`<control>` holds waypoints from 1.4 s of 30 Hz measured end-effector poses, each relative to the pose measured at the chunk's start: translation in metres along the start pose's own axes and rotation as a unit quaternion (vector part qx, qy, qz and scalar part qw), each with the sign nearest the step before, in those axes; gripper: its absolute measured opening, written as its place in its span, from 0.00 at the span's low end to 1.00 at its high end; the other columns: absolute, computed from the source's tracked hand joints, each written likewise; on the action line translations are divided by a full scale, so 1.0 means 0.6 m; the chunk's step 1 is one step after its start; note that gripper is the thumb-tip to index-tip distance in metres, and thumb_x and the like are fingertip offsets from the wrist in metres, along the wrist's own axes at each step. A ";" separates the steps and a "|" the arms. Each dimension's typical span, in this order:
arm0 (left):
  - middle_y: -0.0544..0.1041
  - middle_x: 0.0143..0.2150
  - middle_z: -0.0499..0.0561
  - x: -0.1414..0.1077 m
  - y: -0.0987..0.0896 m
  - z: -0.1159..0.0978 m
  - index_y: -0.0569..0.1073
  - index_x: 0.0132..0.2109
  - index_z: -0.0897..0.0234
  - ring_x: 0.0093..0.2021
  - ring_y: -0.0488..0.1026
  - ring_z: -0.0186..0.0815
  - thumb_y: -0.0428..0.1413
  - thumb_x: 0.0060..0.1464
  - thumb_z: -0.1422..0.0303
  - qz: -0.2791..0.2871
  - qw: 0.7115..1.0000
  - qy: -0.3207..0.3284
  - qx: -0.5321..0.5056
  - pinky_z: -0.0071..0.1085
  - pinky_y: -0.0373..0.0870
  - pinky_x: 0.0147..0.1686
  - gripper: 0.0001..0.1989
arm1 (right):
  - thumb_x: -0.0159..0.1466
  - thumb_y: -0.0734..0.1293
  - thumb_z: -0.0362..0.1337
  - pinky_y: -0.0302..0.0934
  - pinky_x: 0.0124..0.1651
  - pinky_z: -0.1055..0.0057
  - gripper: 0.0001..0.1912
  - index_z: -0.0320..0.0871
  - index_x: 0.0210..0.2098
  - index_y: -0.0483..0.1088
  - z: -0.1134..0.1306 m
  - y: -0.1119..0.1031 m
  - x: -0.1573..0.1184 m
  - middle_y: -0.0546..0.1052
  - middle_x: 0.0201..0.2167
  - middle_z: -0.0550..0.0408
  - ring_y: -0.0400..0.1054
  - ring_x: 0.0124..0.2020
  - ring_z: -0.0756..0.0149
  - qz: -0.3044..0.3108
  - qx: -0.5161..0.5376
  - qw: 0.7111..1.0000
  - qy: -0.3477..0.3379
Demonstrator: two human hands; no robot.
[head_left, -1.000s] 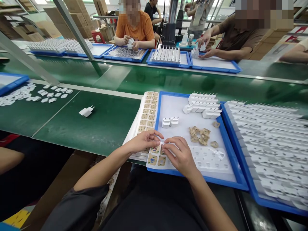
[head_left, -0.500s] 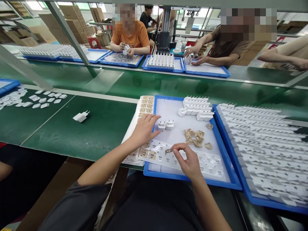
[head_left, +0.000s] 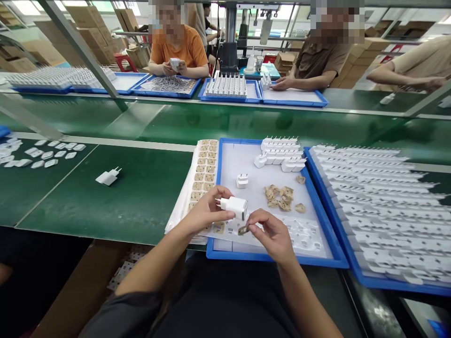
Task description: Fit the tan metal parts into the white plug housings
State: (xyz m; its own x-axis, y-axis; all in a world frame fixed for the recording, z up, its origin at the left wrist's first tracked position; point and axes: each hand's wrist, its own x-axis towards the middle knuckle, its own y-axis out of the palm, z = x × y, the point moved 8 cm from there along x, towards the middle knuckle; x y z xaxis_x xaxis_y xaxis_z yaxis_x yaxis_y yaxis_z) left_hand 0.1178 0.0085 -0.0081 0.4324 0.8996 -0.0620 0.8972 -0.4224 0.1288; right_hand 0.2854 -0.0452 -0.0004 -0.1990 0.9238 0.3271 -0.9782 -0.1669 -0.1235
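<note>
My left hand [head_left: 207, 212] grips a white plug adapter [head_left: 233, 207] over the near edge of a blue tray [head_left: 225, 247]. Right beside it my right hand [head_left: 273, 235] pinches a small tan sticker [head_left: 243, 230], its tip just below the adapter. Under both hands lies a clear backing sheet [head_left: 303, 234] with empty cut-outs. One more white adapter [head_left: 241, 180] stands alone in the tray. A heap of peeled tan scraps [head_left: 279, 196] lies right of it. A sheet of tan stickers [head_left: 202, 173] rests on the belt left of the tray.
A cluster of white adapters [head_left: 280, 152] fills the tray's far corner. A second blue tray [head_left: 373, 206] of white parts sits to the right. A lone adapter [head_left: 107, 176] lies on the green belt [head_left: 141, 188]. Other people work at blue trays across the belt.
My left hand reached into the tray, picked up one of the two loose adapters and brought it back to my right hand, which peeled a sticker off the sheet and still holds it.
</note>
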 end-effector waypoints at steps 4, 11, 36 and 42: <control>0.75 0.41 0.49 -0.027 0.023 0.045 0.68 0.49 0.59 0.36 0.73 0.33 0.71 0.42 0.59 -0.009 0.984 -0.044 -0.171 0.27 0.69 0.35 0.30 | 0.67 0.68 0.34 0.68 0.40 0.62 0.03 0.47 0.38 0.74 0.033 0.027 0.007 0.77 0.31 0.54 0.73 0.35 0.62 0.042 0.052 0.997 -0.034; 0.77 0.46 0.53 -0.040 0.021 0.050 0.68 0.47 0.60 0.46 0.76 0.38 0.69 0.49 0.62 -0.055 0.997 0.049 -0.019 0.34 0.73 0.47 0.23 | 0.67 0.68 0.35 0.68 0.39 0.64 0.02 0.47 0.37 0.74 0.033 0.034 0.003 0.76 0.31 0.54 0.72 0.34 0.62 0.026 0.050 0.998 -0.001; 0.80 0.49 0.54 -0.094 0.033 -0.036 0.76 0.54 0.54 0.50 0.77 0.43 0.66 0.56 0.64 -0.149 0.901 0.273 0.302 0.38 0.76 0.50 0.19 | 0.65 0.71 0.38 0.70 0.43 0.68 0.02 0.47 0.37 0.74 0.025 0.009 0.007 0.76 0.34 0.56 0.73 0.38 0.65 -0.132 0.070 0.984 0.102; 0.80 0.48 0.55 -0.094 0.034 -0.034 0.76 0.54 0.55 0.49 0.78 0.44 0.65 0.57 0.62 -0.149 0.899 0.267 0.314 0.40 0.76 0.50 0.18 | 0.65 0.71 0.37 0.70 0.42 0.69 0.01 0.47 0.36 0.74 0.026 0.009 0.008 0.76 0.33 0.56 0.72 0.37 0.65 -0.134 0.074 0.983 0.103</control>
State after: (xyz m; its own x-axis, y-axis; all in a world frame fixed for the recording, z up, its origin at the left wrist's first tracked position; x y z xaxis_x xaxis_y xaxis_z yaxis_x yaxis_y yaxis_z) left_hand 0.1097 -0.0485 0.0183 0.2107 0.8380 0.5033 0.9122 0.0165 -0.4094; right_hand 0.2782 -0.0468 0.0152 0.0676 0.9892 0.1298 -0.9948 0.0569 0.0845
